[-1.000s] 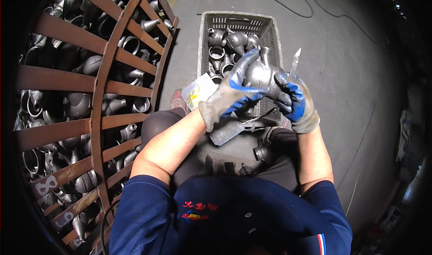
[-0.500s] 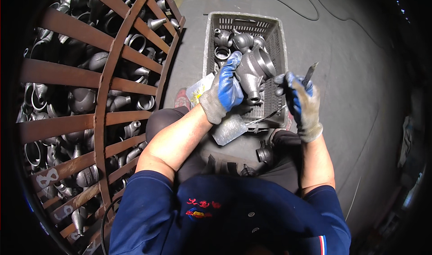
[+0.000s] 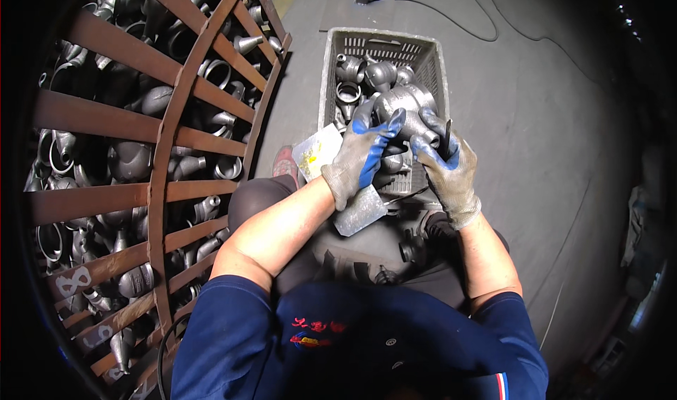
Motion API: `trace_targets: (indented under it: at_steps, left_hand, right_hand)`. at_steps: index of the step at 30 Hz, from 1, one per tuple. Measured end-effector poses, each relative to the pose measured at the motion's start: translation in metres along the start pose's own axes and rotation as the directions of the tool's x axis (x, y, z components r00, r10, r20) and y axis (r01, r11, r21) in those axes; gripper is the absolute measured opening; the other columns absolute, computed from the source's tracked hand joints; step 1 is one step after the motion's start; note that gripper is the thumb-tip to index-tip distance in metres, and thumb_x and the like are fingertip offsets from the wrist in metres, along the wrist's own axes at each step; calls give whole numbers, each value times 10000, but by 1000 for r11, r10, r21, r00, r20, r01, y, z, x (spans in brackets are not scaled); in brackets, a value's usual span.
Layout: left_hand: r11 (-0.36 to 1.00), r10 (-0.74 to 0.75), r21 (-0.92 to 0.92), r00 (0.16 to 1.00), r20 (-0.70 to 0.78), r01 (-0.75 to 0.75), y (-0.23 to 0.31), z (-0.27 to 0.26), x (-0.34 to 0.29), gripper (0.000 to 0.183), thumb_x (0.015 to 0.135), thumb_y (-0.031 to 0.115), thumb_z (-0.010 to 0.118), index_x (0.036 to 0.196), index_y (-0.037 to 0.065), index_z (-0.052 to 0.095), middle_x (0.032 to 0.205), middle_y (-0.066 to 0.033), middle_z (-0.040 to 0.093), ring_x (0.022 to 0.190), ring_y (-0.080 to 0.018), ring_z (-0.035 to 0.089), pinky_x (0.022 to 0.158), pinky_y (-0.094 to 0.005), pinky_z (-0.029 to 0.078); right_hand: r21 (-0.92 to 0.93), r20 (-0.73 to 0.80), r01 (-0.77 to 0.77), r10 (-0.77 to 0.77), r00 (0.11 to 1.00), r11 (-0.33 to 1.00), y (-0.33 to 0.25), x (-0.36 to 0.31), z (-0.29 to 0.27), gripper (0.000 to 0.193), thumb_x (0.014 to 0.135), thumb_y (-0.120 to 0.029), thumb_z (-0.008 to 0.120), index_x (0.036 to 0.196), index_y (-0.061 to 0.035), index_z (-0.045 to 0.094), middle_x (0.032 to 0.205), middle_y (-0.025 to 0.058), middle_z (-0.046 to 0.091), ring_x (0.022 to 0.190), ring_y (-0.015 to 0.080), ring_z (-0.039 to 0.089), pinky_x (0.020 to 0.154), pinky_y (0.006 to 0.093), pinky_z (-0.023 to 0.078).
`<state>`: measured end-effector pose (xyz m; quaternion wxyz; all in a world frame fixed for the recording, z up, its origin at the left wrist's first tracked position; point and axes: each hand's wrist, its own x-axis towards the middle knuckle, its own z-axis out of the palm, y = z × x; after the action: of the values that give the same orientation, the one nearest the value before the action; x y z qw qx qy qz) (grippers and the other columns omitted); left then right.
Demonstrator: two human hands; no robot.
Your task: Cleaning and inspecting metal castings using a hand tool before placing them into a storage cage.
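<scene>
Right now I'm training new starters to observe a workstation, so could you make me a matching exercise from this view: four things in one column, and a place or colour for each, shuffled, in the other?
Column one
1. Spouted metal casting
2. Slatted metal rack
3. Black cable
4. Short-sleeved shirt

Column two
A. Navy blue
B. On the floor, beyond the plastic crate
C. Between the left hand and the right hand
D. Rusty brown, left of the crate

Right pairs: 1-C, 2-D, 3-B, 4-A

Single wide fisheye view from head height, steeply downward onto the nearby hands [image 3: 363, 149]
</scene>
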<state>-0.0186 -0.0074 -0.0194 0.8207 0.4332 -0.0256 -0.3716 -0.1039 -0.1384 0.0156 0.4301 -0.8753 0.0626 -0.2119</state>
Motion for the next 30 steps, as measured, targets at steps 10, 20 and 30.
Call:
trace_targets:
  at_steps: [10, 20, 30]
  left_hand:
    - [961, 275, 6, 961, -28, -275, 5, 10, 6, 702, 740, 76, 730, 1313, -7, 332, 1233, -110, 436, 1068, -155, 494, 916, -283, 446]
    - [972, 230, 53, 973, -8, -230, -7, -13, 22, 340, 910, 232, 540, 1169, 15, 506, 1099, -56, 562, 1020, -119, 516, 908, -264, 423]
    - [983, 52, 183, 982, -180, -18, 1, -10, 21, 392, 919, 386, 492, 1067, 32, 574, 931, -42, 612, 766, -91, 584, 595, -234, 504]
  right_hand:
    - [434, 28, -287, 306, 952, 854, 2, -2, -7, 382, 776, -79, 684, 1119, 47, 572, 1037, 81, 624, 933, 97, 552, 841, 240, 439]
    - [312, 18, -139, 140, 990, 940, -2, -6, -5, 378, 729, -46, 715, 1070, 58, 588, 1068, 132, 623, 956, 153, 584, 850, 274, 457]
    - [533, 135, -448, 451, 882, 717, 2, -6, -20, 382, 743, -68, 700, 1090, 48, 588, 1003, 98, 646, 888, 114, 571, 800, 243, 456]
